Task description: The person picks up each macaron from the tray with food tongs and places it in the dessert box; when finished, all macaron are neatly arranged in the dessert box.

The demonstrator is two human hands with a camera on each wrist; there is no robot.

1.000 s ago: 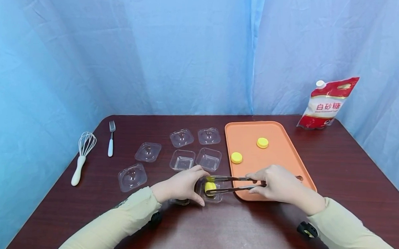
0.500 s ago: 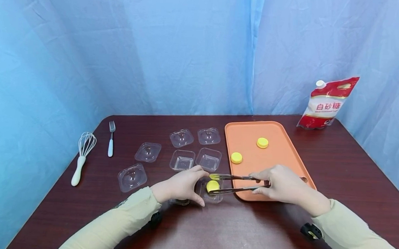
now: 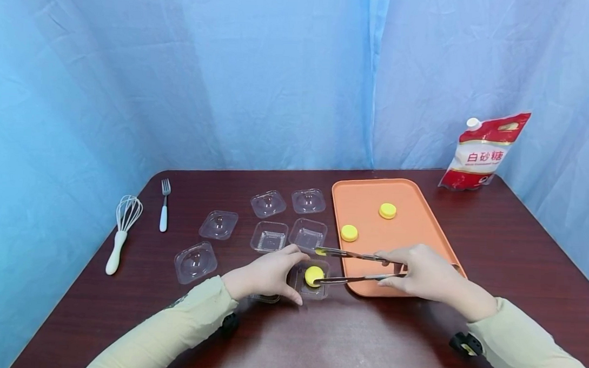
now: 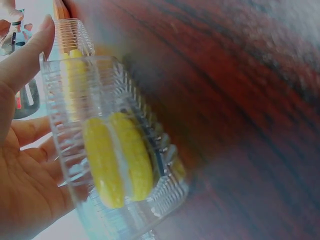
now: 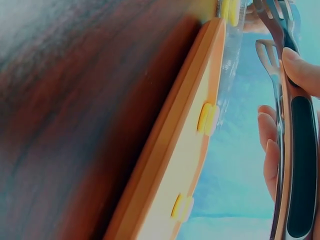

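Note:
My left hand (image 3: 267, 275) is at a clear plastic box (image 3: 322, 291), its thumb and forefinger gripping the box's near and far edges. A yellow macaron (image 3: 313, 275) lies inside. My right hand (image 3: 420, 272) holds metal tongs (image 3: 352, 279) with dark grips, their arms spread apart. One tong tip is right beside the macaron, while the other is beyond the box's far edge. Under my left hand is a second box (image 4: 170, 197), mostly hidden in the head view; the left wrist view shows another macaron (image 4: 120, 160) in it, cream between its shells.
An orange tray (image 3: 372, 192) on the right bears two macarons (image 3: 387, 211). Further back are two box bases (image 3: 269, 237), with several domed lids (image 3: 196, 263) around them. A whisk (image 3: 119, 237) and fork (image 3: 164, 206) lie left; a sugar bag (image 3: 483, 152) stands back right.
The tongs have opened and let go of the macaron, which now lies flat in the box. My right hand has moved slightly right; my left hand has stayed still.

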